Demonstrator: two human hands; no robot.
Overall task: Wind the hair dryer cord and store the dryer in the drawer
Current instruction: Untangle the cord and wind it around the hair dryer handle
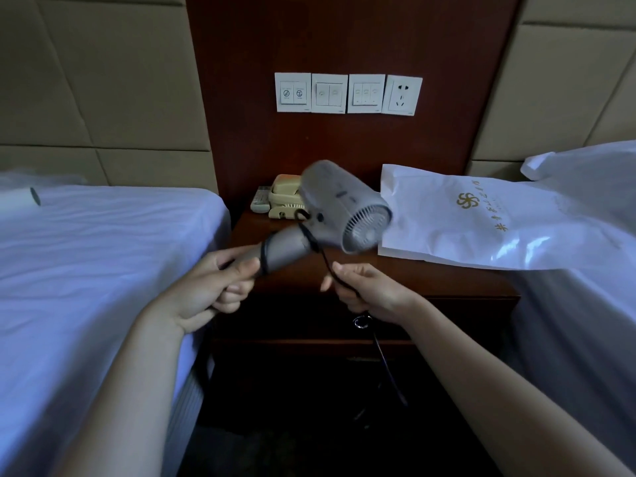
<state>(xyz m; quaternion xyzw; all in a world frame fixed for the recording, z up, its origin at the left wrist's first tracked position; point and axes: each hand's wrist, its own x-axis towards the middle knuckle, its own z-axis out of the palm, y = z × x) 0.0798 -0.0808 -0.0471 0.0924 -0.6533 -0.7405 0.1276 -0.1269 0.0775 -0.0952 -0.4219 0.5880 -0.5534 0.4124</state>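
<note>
Hands meet above the front of a dark wooden counter point(430, 280) that stands between two beds. The left hand point(220, 280) has its fingers curled round the lower end of the handle of a grey hair dryer point(344, 204), which it holds in the air and tilted, with the body up and to the right. The round grille on the dryer faces the camera, and the body is slightly blurred. The black cord point(315, 242) makes a couple of turns round the handle just above the left hand and forms a small loop near the joint of handle and body. From there it runs down and to the right into the right hand point(364, 287), whose fingers are closed round it. Below that hand the cord hangs loose in front of the drawer point(282, 318), which is closed, with a metal ring pull point(361, 321) on its front. At the back of the counter, behind the dryer, stand a cream telephone point(284, 197) and, just left of it, a remote control point(261, 199). A white plastic bag point(481, 218) with a gold emblem lies across the right side of the counter and onto the right bed point(585, 304). The left bed point(86, 253) has a white sheet, and a small pale cylinder point(20, 199), too unclear to name, lies near its far edge. On the wooden wall panel point(344, 36) above are three switch plates point(328, 93) and a socket point(403, 95) in a row.
</note>
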